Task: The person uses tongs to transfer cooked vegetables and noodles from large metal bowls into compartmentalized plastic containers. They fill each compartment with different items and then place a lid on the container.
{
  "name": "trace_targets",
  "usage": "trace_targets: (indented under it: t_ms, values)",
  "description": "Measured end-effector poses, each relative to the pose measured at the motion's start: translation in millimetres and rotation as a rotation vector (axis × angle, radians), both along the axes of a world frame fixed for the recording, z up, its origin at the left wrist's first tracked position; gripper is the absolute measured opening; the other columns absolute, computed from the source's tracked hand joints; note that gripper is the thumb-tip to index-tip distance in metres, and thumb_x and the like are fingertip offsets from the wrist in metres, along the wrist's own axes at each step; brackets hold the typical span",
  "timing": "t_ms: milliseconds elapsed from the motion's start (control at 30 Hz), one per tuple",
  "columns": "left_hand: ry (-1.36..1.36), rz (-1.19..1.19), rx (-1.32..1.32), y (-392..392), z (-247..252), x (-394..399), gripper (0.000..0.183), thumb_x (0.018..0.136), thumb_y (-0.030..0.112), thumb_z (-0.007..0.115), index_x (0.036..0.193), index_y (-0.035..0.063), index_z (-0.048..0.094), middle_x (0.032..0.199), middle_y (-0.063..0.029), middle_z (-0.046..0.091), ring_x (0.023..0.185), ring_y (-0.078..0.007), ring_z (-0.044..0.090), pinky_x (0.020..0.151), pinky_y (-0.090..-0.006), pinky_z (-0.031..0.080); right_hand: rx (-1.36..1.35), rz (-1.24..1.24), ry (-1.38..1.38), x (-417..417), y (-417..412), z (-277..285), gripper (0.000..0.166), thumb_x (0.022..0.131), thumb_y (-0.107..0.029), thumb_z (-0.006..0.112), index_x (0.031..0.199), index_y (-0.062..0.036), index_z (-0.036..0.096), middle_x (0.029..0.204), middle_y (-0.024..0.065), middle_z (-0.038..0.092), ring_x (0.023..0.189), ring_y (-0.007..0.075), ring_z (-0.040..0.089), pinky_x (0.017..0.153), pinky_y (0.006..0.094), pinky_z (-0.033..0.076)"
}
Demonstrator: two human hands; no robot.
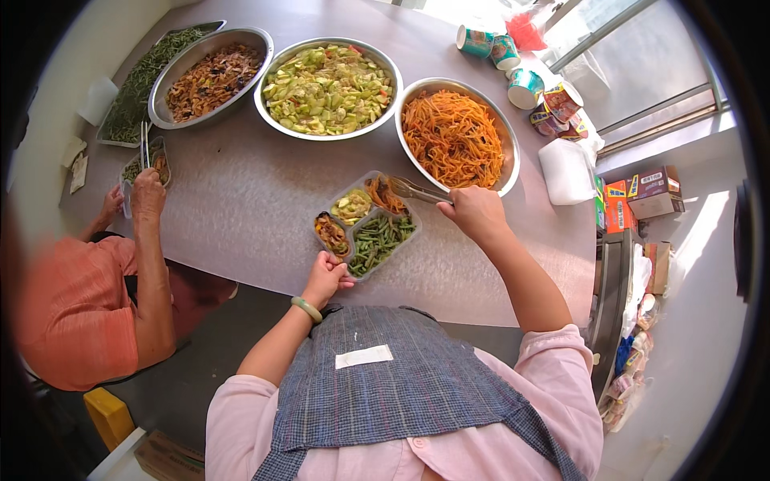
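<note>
My right hand (475, 211) grips metal food tongs (421, 192), whose tips rest at the shredded orange vegetables in the upper right compartment of a clear plastic divided food tray (394, 260). The near left corner of that tray is held by my left hand (328, 278). Green beans (376, 240) fill its largest compartment, sliced green squash (352, 206) the upper left one, and a brown mixed dish (332, 233) the lower left one. Just beyond my right hand stands a steel bowl (512, 162) of shredded orange vegetables (451, 135).
Farther back are a steel bowl of squash (328, 90), a steel bowl of brown food (210, 81) and a tray of green beans (150, 78). At left a co-worker's hand (148, 192) holds chopsticks over another divided tray. Paper cups (525, 88) and plastic containers (565, 171) line the right edge.
</note>
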State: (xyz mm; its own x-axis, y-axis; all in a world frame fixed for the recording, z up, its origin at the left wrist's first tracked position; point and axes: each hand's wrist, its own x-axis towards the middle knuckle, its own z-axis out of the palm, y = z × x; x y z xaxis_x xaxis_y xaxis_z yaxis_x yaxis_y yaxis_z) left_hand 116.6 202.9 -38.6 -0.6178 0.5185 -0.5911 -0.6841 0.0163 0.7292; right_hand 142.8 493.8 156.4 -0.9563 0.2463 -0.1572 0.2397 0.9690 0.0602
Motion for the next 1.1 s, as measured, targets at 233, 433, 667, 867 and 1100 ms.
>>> trace_targets:
  t_ms: [233,433,667,867,1100]
  values:
    - [0.003,-0.008,-0.020,0,1,0,0.019,0.091,0.004,0.053,0.094,0.0060,0.034,0.080,-0.0110,0.058,0.068,-0.0228,0.066,0.055,-0.0301,0.058,-0.099,-0.075,0.063,-1,8,-50,0.037,0.080,-0.042,0.064,0.070,-0.0067,0.067,0.069,0.0118,0.064,0.066,0.0292,0.063,0.060,0.0408,0.049]
    - [-0.004,-0.002,-0.023,0,-2,1,0.020,0.091,0.004,0.053,0.095,0.0069,0.034,0.081,-0.0108,0.058,0.070,-0.0234,0.067,0.056,-0.0307,0.059,-0.101,0.027,0.098,16,6,-41,0.035,0.080,-0.042,0.064,0.069,-0.0083,0.065,0.062,0.0100,0.062,0.065,0.0279,0.063,0.057,0.0407,0.048]
    - [-0.003,-0.014,-0.008,-1,-2,1,0.020,0.091,0.005,0.053,0.095,0.0073,0.034,0.081,-0.0104,0.058,0.070,-0.0231,0.067,0.056,-0.0302,0.058,-0.053,0.052,0.012,29,16,-29,0.036,0.080,-0.042,0.063,0.069,-0.0081,0.064,0.061,0.0090,0.061,0.063,0.0267,0.062,0.056,0.0390,0.048]
    - [0.023,-0.023,-0.037,0,-2,0,0.019,0.091,0.004,0.053,0.094,0.0068,0.035,0.079,-0.0098,0.058,0.067,-0.0221,0.066,0.056,-0.0301,0.058,-0.118,-0.040,0.014,16,13,-27,0.037,0.081,-0.043,0.062,0.071,-0.0066,0.065,0.065,0.0101,0.063,0.064,0.0273,0.062,0.058,0.0402,0.048]
    - [0.022,-0.029,-0.026,-1,0,-1,0.019,0.091,0.005,0.053,0.094,0.0063,0.034,0.080,-0.0107,0.059,0.068,-0.0220,0.066,0.056,-0.0293,0.058,-0.206,-0.076,0.056,11,7,-53,0.037,0.081,-0.043,0.061,0.073,-0.0077,0.066,0.065,0.0100,0.064,0.065,0.0279,0.063,0.059,0.0412,0.048]
